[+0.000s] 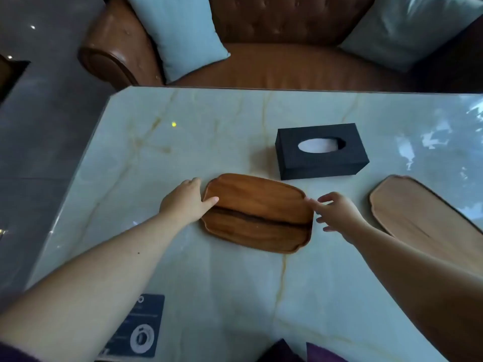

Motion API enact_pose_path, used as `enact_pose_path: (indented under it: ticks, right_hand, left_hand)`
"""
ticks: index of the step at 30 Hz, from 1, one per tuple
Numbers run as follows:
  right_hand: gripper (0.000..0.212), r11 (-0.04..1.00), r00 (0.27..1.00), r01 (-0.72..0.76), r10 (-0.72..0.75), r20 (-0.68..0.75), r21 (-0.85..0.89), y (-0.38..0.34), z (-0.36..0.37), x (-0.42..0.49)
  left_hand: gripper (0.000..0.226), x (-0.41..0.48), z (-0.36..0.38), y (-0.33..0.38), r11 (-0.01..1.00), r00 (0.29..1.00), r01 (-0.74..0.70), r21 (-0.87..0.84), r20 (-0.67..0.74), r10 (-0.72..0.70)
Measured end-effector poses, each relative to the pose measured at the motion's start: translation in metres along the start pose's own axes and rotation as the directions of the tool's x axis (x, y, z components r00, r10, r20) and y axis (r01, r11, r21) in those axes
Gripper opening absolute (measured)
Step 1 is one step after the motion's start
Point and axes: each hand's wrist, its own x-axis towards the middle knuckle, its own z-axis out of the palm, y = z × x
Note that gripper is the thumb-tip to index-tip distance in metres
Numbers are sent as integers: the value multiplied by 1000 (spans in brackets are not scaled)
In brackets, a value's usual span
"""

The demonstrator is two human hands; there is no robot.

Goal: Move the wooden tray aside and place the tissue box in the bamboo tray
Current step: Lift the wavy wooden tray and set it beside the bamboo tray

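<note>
A dark brown wooden tray (257,212) lies flat in the middle of the marble table (183,131). My left hand (185,201) is at its left end, thumb lying over the rim onto the tray and fingers curled round the far-left corner. At the tray's right rim is my right hand (335,214), fingers spread, one fingertip touching the edge and nothing held. A black tissue box (321,151) with an oval opening stands just behind the tray, to the right. The paler bamboo tray (423,212) lies empty at the right, partly covered by my right forearm.
A dark printed card (142,325) lies near the table's front-left edge. Behind the table stands a brown leather sofa (282,66) with two light blue cushions (177,32). The table's left edge runs diagonally, with grey floor (39,126) beyond it.
</note>
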Motion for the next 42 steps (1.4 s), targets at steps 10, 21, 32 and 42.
enact_pose_path:
  ticks: [10, 21, 32, 42]
  right_hand:
    - [36, 993, 998, -52, 56, 33, -105, 6, 16, 11]
    - [26, 994, 1000, -24, 22, 19, 111, 33, -14, 2]
    - [12, 962, 994, 34, -5, -109, 269, 116, -116, -20]
    - [17, 914, 979, -1, 84, -186, 406, 197, -210, -25]
  left_hand:
    - [24, 12, 27, -12, 938, 973, 220, -267, 133, -190]
    - [14, -25, 47, 5, 803, 974, 176, -570, -20, -227]
    - [13, -41, 51, 125, 813, 992, -4, -583, -106, -71]
    - [10, -23, 76, 264, 904, 984, -164, -395, -124, 124]
